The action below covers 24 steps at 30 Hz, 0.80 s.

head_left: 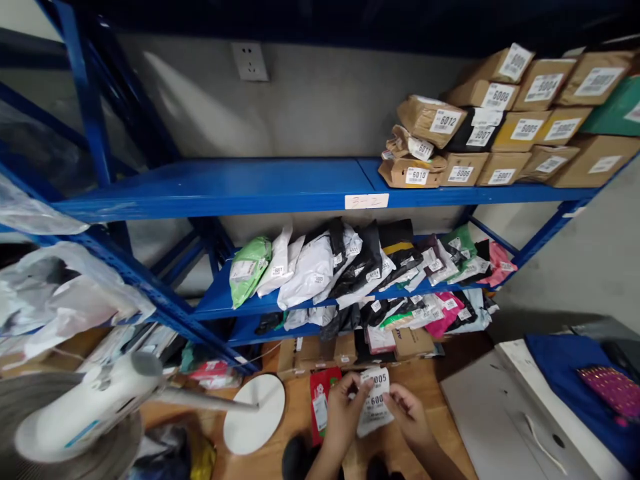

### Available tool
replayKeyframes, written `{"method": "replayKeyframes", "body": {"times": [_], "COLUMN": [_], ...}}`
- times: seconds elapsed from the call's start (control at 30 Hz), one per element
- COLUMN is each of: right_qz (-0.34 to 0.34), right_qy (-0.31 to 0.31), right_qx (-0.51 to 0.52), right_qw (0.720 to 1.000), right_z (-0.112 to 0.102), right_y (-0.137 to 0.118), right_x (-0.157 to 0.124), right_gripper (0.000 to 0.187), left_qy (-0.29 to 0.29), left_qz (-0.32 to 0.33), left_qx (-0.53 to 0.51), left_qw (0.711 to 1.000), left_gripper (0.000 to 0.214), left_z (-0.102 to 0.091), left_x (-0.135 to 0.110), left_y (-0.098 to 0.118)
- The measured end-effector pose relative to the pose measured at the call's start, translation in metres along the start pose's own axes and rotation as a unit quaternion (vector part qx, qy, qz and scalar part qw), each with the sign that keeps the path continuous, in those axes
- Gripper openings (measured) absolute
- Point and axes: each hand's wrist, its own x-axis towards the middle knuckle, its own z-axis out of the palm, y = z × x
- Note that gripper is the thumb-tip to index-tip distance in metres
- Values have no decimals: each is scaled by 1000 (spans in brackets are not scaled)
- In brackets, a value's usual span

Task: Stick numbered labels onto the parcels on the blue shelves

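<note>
Between my two hands, low in the view, hangs a strip of white printed labels (376, 417) with numbers such as 005 and 600 on it. My left hand (347, 408) pinches the strip's left edge near the top. On the other side, my right hand (407, 410) has its thumb and fingers closed on the right edge. Under and left of the strip, a red packet (320, 407) with a white label lies on the wooden floor (265, 460), partly hidden by my left hand.
A blue shelf rack (240, 187) stands ahead, with numbered cardboard parcels (463, 167) at upper right and labelled mailing bags (305, 267) below. A white standing fan (95, 407) is at left, its round base (255, 413) on the floor. A grey-white desk (500, 413) stands right.
</note>
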Motion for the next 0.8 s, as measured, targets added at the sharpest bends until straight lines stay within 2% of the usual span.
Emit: {"method": "replayKeyframes", "body": {"times": [0.1, 0.17, 0.27, 0.33, 0.43, 0.53, 0.67, 0.8], "right_qz": [14, 12, 22, 37, 52, 59, 56, -18], "right_qy": [20, 81, 173, 219, 298, 352, 379, 365], "right_qx": [61, 90, 87, 84, 119, 153, 137, 34], "right_qw": [998, 993, 981, 971, 946, 921, 913, 930], "right_z": [7, 17, 33, 44, 62, 76, 73, 51], "right_y": [3, 10, 27, 43, 77, 124, 203, 272], "right_x": [5, 16, 42, 62, 94, 126, 170, 228], "right_gripper": [34, 39, 43, 42, 39, 38, 38, 37], "left_qy": [-44, -76, -104, -102, -87, -94, -113, -97], "left_qz": [-3, -12, -22, -15, 1, 4, 38, 105], "left_qx": [11, 21, 63, 118, 204, 255, 327, 400], "left_qw": [999, 997, 992, 988, 975, 962, 938, 905], "left_gripper": [36, 29, 29, 31, 31, 35, 35, 35], "left_z": [1, -7, -34, -59, -94, -108, -92, -66], "left_x": [14, 29, 60, 89, 142, 197, 260, 306], "left_y": [0, -2, -13, -31, -72, -122, -189, -258]}}
